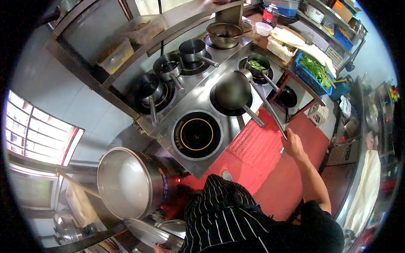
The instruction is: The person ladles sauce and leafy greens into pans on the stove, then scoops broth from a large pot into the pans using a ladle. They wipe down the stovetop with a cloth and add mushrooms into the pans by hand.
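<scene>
Five handled pans stand on the steel surface [192, 93]: three in the back row, two in the front. One wide metal bowl [225, 35] sits at the far end of the back row. One ladle [270, 110] is present; its head is at the rim of the nearer front pan [233, 89], its shaft slanting down beyond the surface's front edge. The right hand [294, 144] has its grip closed around the shaft near the end. The other front pan [258, 63] contains greens. One burner [197, 135] shows its yellow ring.

To the left stands one large pot [125, 184], with whitish contents; one metal lid [156, 235] lies tilted beside it. One blue basket [314, 72] of leaves is at the right. The ladle's shaft and the pan handles cross the front edge.

The nearer front pan's contents are blurred. The left hand [162, 249] is mostly cut off near the lid; its grip cannot be determined. A striped apron [223, 211] covers the lower centre.
</scene>
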`<state>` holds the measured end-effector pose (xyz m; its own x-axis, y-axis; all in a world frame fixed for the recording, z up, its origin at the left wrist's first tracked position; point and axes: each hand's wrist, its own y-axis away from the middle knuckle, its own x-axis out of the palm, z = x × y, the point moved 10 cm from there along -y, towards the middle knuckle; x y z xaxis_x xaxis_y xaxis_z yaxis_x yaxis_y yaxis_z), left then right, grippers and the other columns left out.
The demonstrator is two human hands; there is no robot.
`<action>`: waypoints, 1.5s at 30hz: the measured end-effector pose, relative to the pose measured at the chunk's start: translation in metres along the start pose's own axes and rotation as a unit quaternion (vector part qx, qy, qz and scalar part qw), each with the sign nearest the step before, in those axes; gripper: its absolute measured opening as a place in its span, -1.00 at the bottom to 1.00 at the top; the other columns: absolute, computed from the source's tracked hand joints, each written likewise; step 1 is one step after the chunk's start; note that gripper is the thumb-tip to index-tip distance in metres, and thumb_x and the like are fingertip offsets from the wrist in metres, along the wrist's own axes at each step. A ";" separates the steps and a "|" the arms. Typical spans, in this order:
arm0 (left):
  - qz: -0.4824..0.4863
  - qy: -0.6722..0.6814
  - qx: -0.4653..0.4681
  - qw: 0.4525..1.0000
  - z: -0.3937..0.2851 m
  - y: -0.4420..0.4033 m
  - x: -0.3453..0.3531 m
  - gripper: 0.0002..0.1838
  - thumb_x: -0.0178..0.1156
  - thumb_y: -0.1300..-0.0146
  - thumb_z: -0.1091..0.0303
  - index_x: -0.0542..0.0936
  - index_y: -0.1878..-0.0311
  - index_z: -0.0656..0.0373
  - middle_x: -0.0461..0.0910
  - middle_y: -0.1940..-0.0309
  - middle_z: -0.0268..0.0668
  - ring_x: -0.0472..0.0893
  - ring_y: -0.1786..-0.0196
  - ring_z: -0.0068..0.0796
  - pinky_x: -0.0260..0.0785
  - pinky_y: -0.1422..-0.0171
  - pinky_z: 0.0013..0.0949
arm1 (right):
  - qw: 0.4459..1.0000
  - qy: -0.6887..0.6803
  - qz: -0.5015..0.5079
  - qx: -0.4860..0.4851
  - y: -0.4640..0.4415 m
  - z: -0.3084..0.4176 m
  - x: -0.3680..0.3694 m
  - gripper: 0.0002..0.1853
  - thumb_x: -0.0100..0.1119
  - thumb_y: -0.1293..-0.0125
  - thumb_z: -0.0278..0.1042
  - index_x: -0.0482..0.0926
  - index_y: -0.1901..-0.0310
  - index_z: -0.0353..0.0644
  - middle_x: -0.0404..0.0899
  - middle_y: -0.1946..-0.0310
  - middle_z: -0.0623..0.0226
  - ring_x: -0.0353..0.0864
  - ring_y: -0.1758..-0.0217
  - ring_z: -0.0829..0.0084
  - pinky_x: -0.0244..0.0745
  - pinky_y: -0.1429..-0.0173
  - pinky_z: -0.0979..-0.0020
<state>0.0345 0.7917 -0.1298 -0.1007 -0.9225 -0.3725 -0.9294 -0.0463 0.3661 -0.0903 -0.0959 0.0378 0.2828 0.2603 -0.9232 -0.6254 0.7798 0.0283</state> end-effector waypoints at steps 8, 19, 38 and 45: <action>-0.023 0.250 -0.145 0.957 0.067 -0.039 -0.018 -0.63 0.03 -0.36 0.12 0.49 -0.10 0.14 0.55 0.19 -0.14 0.56 0.22 -0.09 0.50 0.17 -0.05 | 0.860 -0.452 0.148 0.185 0.024 0.012 0.036 -0.76 0.10 -0.40 -0.29 0.51 0.02 -0.24 0.31 0.61 0.56 0.24 0.63 0.70 0.15 0.57 0.53; -0.185 0.290 -0.351 0.871 0.179 -0.040 -0.073 -0.45 -0.10 -0.36 -0.15 0.55 -0.09 0.10 0.61 0.06 -0.27 0.59 0.06 -0.20 0.44 -0.05 -0.16 | 0.818 -0.355 0.450 0.055 0.069 0.200 0.033 -0.71 0.10 -0.31 -0.32 0.50 -0.03 -0.21 0.32 0.64 0.55 0.27 0.67 0.70 0.15 0.63 0.58; -0.493 0.164 -0.403 0.754 0.221 0.119 -0.121 -0.57 0.16 -0.30 0.01 0.61 0.37 0.28 0.54 0.55 -0.29 0.54 0.50 -0.35 0.37 0.42 -0.25 | 0.771 0.206 0.411 -0.440 0.135 0.616 0.451 -0.70 0.06 -0.19 -0.34 0.66 0.16 -0.36 0.64 0.13 -0.11 0.64 0.05 -0.04 0.55 -0.07 0.10; -0.510 0.193 -0.428 0.720 0.201 0.151 -0.112 -0.63 0.20 -0.30 0.08 0.60 0.40 0.24 0.44 0.67 -0.30 0.43 0.65 -0.43 0.23 0.57 -0.32 | 0.730 0.233 0.494 -0.411 0.190 0.628 0.492 -0.75 0.08 -0.16 -0.37 0.65 0.31 -0.40 0.66 0.22 -0.10 0.70 0.18 0.06 0.59 0.14 0.12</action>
<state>-0.1657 0.9646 -0.2044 0.7401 -0.2706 -0.6157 0.1276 -0.8423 0.5236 0.3867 0.5382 -0.1702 -0.7594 0.0937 -0.6438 -0.6366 -0.3113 0.7056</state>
